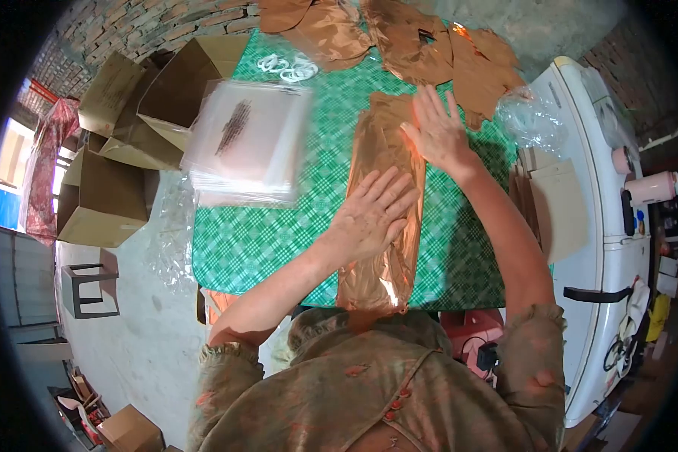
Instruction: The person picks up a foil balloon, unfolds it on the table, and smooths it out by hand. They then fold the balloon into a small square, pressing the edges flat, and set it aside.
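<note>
A long folded piece of shiny copper-brown material [377, 151] lies lengthwise on the green checked tablecloth [271, 241], its lower end at the table's near edge. My left hand [375, 213] rests flat on the middle of it, fingers apart. Near its upper right edge is my right hand [438, 132], palm down with the fingers stretched out and nothing held. Left of the folded piece sits a stack of clear plastic bags [267, 135] with a dark printed mark.
More copper-brown pieces [414, 45] lie along the far edge, beside white loops [288, 68]. Crumpled clear plastic [531, 119] is at the right corner. Open cardboard boxes [109, 196] stand at the left, a white refrigerator [580, 316] at the right, a small stool [90, 290] on the floor.
</note>
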Tool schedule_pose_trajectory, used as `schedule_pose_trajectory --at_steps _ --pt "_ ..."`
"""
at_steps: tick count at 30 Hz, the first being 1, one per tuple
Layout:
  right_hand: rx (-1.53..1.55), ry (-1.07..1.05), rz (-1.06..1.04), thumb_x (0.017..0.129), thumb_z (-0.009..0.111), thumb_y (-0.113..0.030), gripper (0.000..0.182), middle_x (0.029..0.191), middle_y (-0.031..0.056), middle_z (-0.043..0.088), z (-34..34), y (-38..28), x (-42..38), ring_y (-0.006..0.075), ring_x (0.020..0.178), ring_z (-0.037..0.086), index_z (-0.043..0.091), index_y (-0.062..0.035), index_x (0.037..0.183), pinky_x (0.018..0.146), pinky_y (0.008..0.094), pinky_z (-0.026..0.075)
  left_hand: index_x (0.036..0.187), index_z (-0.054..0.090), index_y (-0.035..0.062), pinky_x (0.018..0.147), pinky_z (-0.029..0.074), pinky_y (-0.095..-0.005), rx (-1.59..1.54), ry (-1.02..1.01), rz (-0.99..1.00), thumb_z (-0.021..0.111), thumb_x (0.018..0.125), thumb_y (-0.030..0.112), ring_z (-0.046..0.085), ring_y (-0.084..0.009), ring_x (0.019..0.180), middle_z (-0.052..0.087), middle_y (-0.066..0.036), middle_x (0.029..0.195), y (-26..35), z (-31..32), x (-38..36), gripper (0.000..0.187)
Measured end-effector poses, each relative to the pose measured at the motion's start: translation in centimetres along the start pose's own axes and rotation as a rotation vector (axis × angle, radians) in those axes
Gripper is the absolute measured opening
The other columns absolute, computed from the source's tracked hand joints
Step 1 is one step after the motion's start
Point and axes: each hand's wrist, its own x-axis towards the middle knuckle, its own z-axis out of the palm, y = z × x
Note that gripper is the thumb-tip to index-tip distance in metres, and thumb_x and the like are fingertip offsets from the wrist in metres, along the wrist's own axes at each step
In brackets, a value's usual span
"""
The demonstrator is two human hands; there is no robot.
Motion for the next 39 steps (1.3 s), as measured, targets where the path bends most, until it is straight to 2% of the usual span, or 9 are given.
schedule_pose_trajectory --at_steps 5,8,11,14,18,25,30,32,39 --pt "0.612 -0.007 -0.351 0.111 0.04 -0.039 0.06 0.174 0.0092 0.032 0.3 -4.2 -0.9 0.0269 0.161 0.026 0.04 -0.0087 0.163 0.132 0.0527 0.016 0.165 0.039 0.0118 0.134 0.014 -0.0503 0.029 0.002 -0.006 0.048 0.109 0.038 0.023 -0.0361 0.162 0.035 -0.014 0.172 -0.2 0.8 -0.1 0.063" --pt "0.57 -0.066 -0.333 0.113 0.023 -0.057 0.07 0.177 0.0058 0.026 -0.2 -3.7 -0.3 0.027 0.165 0.017 0.035 -0.0161 0.168 0.134 0.0494 0.01 0.166 0.038 0.0125 0.134 0.014 -0.0501 0.024 0.024 -0.011 0.047 0.109 0.039 0.023 -0.0363 0.162 0.034 -0.014 0.172 -0.1 0.8 0.0 0.064" --pt "0.314 -0.075 -0.283 0.114 0.031 -0.049 0.063 0.175 0.0101 0.029 -1.9 -2.3 1.5 0.0288 0.163 0.022 0.039 -0.0136 0.165 0.133 0.0501 0.013 0.167 0.038 0.0128 0.134 0.014 -0.0503 0.011 0.0 -0.012 0.048 0.109 0.038 0.023 -0.037 0.162 0.034 -0.014 0.173 -0.2 0.7 0.1 0.064" --pt "0.033 0.38 -0.148 0.107 0.054 -0.029 0.046 0.163 0.0136 0.045 2.5 -0.8 1.0 0.0301 0.156 0.033 0.056 -0.0061 0.147 0.127 0.053 0.025 0.166 0.038 0.0129 0.134 0.015 -0.0506 0.068 0.008 -0.001 0.049 0.108 0.037 0.024 -0.0373 0.161 0.035 -0.014 0.172 -0.1 0.6 0.0 0.064" --pt "0.756 0.623 -0.267 0.1 0.064 -0.007 0.045 0.143 0.0202 0.064 -9.3 -3.4 -5.1 0.0404 0.131 0.061 0.058 0.0019 0.144 0.108 0.0521 0.05 0.163 0.042 0.0099 0.134 0.016 -0.0505 0.017 0.035 0.013 0.051 0.107 0.035 0.028 -0.0379 0.16 0.04 -0.015 0.169 -0.1 0.4 0.0 0.062" --pt "1.137 1.606 -0.666 0.104 0.064 -0.023 0.021 0.112 0.0072 0.065 -18.8 -1.0 -28.1 0.0243 0.109 0.06 0.065 -0.0102 0.12 0.098 0.0421 0.053 0.16 0.046 0.0058 0.131 0.024 -0.05 -0.026 0.165 0.021 0.054 0.107 0.033 0.035 -0.0377 0.156 0.047 -0.016 0.164 -0.1 0.2 -0.3 0.061" --pt "1.348 1.299 -0.85 0.106 0.06 -0.015 0.042 0.15 0.0149 0.054 -29.7 -5.5 -25.4 0.0371 0.143 0.043 0.059 -0.0057 0.147 0.117 0.0445 0.047 0.159 0.046 0.0031 0.13 0.025 -0.0499 0.033 0.171 0.049 0.053 0.108 0.032 0.038 -0.0367 0.155 0.048 -0.016 0.163 -0.3 0.7 -0.1 0.06" --pt "1.35 1.52 -0.88 0.105 0.061 -0.012 0.037 0.144 0.0162 0.056 -28.5 -8.6 -21.8 0.0357 0.136 0.048 0.061 -0.0024 0.141 0.111 0.045 0.05 0.159 0.046 0.0032 0.131 0.025 -0.0499 0.04 0.16 0.044 0.053 0.108 0.033 0.037 -0.0366 0.155 0.048 -0.016 0.163 -0.2 0.5 0.0 0.06" --pt "1.401 1.382 -0.916 0.105 0.062 -0.014 0.039 0.143 0.0112 0.057 -26.3 -9.8 -22.8 0.0316 0.135 0.049 0.06 -0.0057 0.143 0.107 0.0452 0.05 0.159 0.047 0.0052 0.131 0.024 -0.0503 0.071 0.138 0.057 0.05 0.109 0.032 0.035 -0.0364 0.156 0.046 -0.015 0.164 -0.3 0.4 0.0 0.057"
